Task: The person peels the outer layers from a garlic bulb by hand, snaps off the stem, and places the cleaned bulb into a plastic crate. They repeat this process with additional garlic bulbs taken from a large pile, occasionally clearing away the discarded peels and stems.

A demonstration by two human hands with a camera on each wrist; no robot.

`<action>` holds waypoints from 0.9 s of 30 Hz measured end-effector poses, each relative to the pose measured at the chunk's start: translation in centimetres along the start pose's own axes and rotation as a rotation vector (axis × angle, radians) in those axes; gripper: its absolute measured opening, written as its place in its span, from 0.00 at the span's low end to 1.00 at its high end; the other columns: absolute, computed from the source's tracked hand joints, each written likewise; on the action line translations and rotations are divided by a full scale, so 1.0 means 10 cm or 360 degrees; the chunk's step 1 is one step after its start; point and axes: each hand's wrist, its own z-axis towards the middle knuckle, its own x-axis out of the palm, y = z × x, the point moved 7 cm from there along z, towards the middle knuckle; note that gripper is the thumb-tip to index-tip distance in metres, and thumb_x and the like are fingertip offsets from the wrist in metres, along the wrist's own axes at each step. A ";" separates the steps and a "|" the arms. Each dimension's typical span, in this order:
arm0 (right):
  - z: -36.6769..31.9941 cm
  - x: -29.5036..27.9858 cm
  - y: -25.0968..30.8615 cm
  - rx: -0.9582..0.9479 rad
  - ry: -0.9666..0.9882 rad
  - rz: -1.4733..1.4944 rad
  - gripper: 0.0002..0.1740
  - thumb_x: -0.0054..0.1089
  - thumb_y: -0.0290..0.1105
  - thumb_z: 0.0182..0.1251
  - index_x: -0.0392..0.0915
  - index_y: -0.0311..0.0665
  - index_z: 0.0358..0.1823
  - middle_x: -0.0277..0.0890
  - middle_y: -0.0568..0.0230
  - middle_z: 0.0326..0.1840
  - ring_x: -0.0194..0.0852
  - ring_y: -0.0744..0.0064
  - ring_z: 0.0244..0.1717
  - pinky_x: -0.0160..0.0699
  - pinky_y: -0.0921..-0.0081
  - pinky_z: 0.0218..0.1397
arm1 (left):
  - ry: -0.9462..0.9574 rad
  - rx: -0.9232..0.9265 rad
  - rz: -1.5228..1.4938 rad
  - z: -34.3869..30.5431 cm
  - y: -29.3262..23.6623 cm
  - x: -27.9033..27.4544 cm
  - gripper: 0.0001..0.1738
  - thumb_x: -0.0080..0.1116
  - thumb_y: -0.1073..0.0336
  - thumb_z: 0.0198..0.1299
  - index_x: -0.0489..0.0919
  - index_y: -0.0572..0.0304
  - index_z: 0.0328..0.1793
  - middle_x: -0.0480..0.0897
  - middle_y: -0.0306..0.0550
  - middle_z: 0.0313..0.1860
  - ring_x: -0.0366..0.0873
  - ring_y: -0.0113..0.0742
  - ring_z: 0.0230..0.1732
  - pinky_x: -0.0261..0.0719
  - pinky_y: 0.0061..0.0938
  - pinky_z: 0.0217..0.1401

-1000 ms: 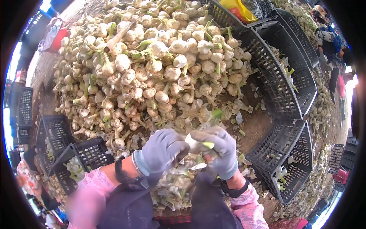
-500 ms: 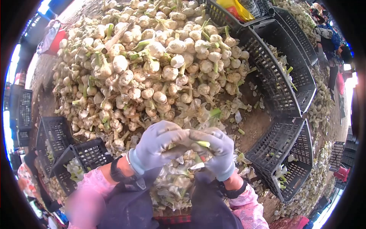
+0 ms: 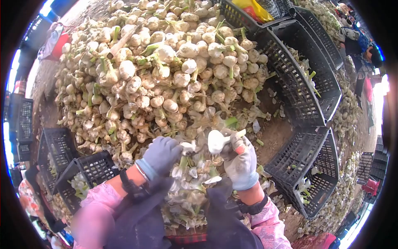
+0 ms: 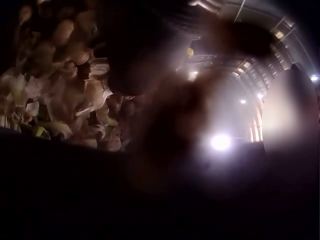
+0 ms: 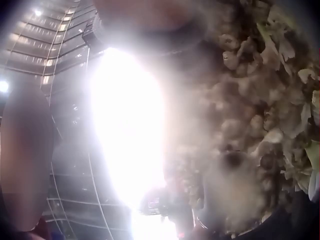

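Note:
In the head view, the gloved right hand grips a white, smooth garlic bulb by its short stem, whose green end sticks out above the fingers. To its left, the gloved left hand has curled fingers and pinches a pale scrap of husk at the fingertips. The two hands are apart. Below them lies a heap of loose husks between the person's legs. Both wrist views are blurred and do not clearly show what the hands hold.
A large pile of unpeeled garlic spreads beyond the hands. Black crates stand at the right, upper right and lower left. A yellow and red bag lies at the top. Other people are at the far right.
The hands were together around the garlic and have separated. The left moved left with the husk scrap; the right turned, and the white bulb now shows beyond its fingers.

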 end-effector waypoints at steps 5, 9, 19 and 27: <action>0.00 -0.22 0.03 0.0210 -0.0187 0.0553 0.12 0.54 0.36 0.77 0.77 0.38 0.52 0.81 0.66 0.39 0.80 0.75 0.35 0.80 0.84 0.37 | 0.0392 -0.0127 0.0073 -0.03 0.15 0.10 0.12 0.64 0.57 0.54 0.80 0.49 0.42 0.76 0.40 0.40 0.76 0.41 0.45 0.72 0.37 0.47; -0.25 -0.29 0.84 -0.0281 0.1358 0.1377 0.14 0.55 0.46 0.76 0.80 0.47 0.51 0.80 0.63 0.42 0.79 0.70 0.38 0.80 0.71 0.48 | 0.0147 -0.0230 0.0178 -0.05 0.36 0.09 0.15 0.66 0.56 0.54 0.80 0.51 0.45 0.78 0.43 0.44 0.77 0.44 0.45 0.74 0.40 0.45; 0.84 -0.77 -1.27 -0.0321 0.0257 -0.3271 0.42 0.61 0.51 0.63 0.61 0.46 0.77 0.38 0.45 0.85 0.35 0.34 0.83 0.40 0.32 0.79 | 0.1061 -0.0799 -0.0131 -0.33 0.42 1.26 0.55 0.64 0.48 0.56 0.49 0.57 0.84 0.44 0.67 0.84 0.39 0.67 0.84 0.57 0.47 0.80; 0.38 -0.51 -1.16 -0.0281 0.1060 -0.2381 0.13 0.67 0.37 0.61 0.87 0.48 0.47 0.84 0.63 0.53 0.81 0.57 0.54 0.79 0.64 0.60 | 0.2392 0.0413 -0.0697 -1.14 -0.45 1.89 0.37 0.59 0.53 0.59 0.70 0.54 0.76 0.66 0.54 0.78 0.65 0.53 0.75 0.69 0.40 0.73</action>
